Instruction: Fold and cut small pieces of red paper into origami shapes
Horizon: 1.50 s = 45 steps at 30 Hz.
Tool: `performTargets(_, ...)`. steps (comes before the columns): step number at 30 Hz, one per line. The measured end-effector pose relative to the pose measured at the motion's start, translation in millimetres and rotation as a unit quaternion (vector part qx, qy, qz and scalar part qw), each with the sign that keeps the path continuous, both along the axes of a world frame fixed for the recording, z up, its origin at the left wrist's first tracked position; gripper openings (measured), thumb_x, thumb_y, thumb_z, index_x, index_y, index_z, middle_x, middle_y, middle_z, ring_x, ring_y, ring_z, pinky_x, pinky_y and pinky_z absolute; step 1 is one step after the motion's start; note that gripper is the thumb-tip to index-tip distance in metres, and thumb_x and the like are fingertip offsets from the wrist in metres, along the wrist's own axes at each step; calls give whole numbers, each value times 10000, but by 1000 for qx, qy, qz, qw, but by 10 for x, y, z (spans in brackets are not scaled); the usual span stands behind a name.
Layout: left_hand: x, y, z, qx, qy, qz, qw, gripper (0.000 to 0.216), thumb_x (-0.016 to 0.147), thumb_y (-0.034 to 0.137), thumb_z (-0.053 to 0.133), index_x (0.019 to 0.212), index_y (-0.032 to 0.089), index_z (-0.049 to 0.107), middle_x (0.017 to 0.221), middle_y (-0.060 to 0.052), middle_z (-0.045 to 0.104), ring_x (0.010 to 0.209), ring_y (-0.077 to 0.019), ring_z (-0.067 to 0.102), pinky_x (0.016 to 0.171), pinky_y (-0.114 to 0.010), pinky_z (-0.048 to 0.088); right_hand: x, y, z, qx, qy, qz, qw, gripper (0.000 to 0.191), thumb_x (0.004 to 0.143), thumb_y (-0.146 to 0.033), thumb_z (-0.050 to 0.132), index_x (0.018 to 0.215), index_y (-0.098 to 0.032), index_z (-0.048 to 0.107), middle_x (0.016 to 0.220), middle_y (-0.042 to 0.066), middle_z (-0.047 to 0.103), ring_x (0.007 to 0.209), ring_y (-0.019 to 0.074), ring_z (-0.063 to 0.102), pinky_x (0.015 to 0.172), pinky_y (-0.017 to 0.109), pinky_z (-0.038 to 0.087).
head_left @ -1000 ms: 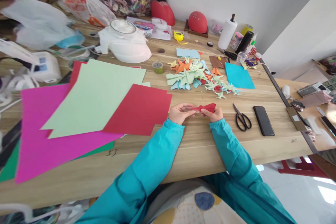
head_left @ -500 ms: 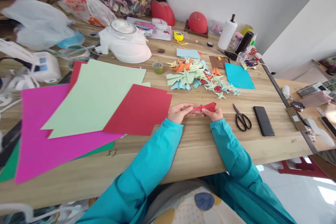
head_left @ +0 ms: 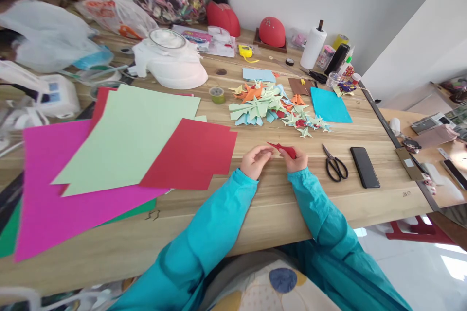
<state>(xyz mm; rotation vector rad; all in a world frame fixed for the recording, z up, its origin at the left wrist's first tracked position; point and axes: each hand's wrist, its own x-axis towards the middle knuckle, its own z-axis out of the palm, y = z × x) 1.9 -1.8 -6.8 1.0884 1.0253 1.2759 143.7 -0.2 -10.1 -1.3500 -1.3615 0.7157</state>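
A small folded red paper piece (head_left: pixel 283 148) is pinched in my right hand (head_left: pixel 296 160), just above the wooden table (head_left: pixel 277 204). My left hand (head_left: pixel 255 161) sits a little to its left, fingers curled, its fingertips close to the paper's pointed left end; whether they touch it is unclear. Both arms wear teal sleeves. Beyond the hands lies a pile of folded paper shapes (head_left: pixel 272 105) in light green, orange, blue and red.
Large sheets lie on the left: red (head_left: pixel 193 153), light green (head_left: pixel 131 136), magenta (head_left: pixel 47 194). Black scissors (head_left: pixel 334 167) and a black phone (head_left: pixel 365 166) rest right of my hands. A teal sheet (head_left: pixel 330 105), paper roll (head_left: pixel 313 47), white moulded object (head_left: pixel 171 60) and plastic bags crowd the back.
The red paper looks narrower and has shifted into my right hand; my left hand has slipped back slightly from it. The camera view shifted a little.
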Motion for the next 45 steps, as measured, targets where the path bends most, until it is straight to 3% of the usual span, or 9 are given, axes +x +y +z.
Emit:
performTargets(3, 73, -82, 20, 72, 32, -27, 997, 502, 574, 361, 712, 1015, 156, 586, 1095, -117, 574, 999, -241, 565, 817, -346, 496, -22, -30, -66, 99, -94, 43, 990, 234, 740, -302, 561, 915, -190, 669, 862, 84, 674, 789, 197, 620, 707, 322, 515)
performTargets(7, 80, -104, 52, 136, 119, 3, 984, 616, 481, 311, 780, 1047, 169, 584, 1094, -107, 567, 1052, -254, 527, 916, -361, 434, -60, -55, -127, 168, -179, 96, 965, 407, 710, -261, 561, 1108, -173, 574, 1054, 128, 603, 968, 225, 571, 817, 345, 492)
performTargets(12, 11, -51, 88, 47, 104, 80, 990, 366, 624, 382, 679, 916, 165, 638, 960, -76, 650, 934, -226, 590, 860, -342, 465, -138, -106, -82, 164, -247, 147, 944, 539, 714, -250, 549, 1238, -164, 453, 1146, 147, 526, 1066, 249, 503, 901, 397, 441)
performTargets(15, -49, 9, 57, 3, 79, 118, 990, 277, 669, 409, 628, 789, 161, 663, 783, -52, 681, 800, -207, 624, 789, -330, 496, -149, -133, 0, 157, -205, 160, 953, 392, 745, -282, 546, 1125, -185, 549, 1079, 130, 565, 1011, 230, 533, 886, 382, 447)
performTargets(18, -106, 76, 0, -35, 6, 89, 995, 298, 621, 429, 660, 739, 155, 658, 634, -26, 661, 627, -190, 626, 653, -326, 528, -112, -113, 52, 104, -98, 100, 985, 206, 763, -322, 541, 920, -211, 616, 924, 91, 620, 863, 195, 582, 788, 348, 483)
performTargets(21, -145, 111, -26, -51, -20, 18, 998, 295, 598, 418, 683, 711, 147, 661, 582, -22, 647, 547, -174, 610, 588, -317, 525, -66, -46, 47, 17, 58, 20, 998, 284, 710, -410, 598, 899, -198, 580, 769, 43, 623, 673, 146, 584, 620, 290, 493)
performTargets(26, -147, 88, 28, -50, 11, -65, 997, 297, 581, 409, 698, 701, 138, 674, 546, -32, 642, 501, -160, 597, 529, -288, 510, -63, 27, 34, -136, 187, 128, 964, 411, 536, -493, 712, 746, -168, 576, 565, -10, 602, 434, 92, 513, 443, 240, 442)
performTargets(34, -131, 57, 84, -50, 6, -64, 997, 304, 528, 386, 738, 705, 145, 683, 611, -42, 671, 541, -179, 618, 534, -304, 528, -65, 17, 47, -133, 213, 160, 955, 402, 510, -502, 728, 657, -175, 544, 482, -29, 592, 422, 106, 542, 445, 247, 461)
performTargets(45, -147, 62, 40, -36, 10, -75, 996, 311, 553, 310, 732, 804, 132, 687, 550, -24, 644, 464, -147, 572, 493, -283, 505, -30, 28, 22, -246, 276, 241, 897, 446, 499, -436, 755, 761, -180, 501, 493, -44, 624, 380, 102, 546, 403, 219, 452)
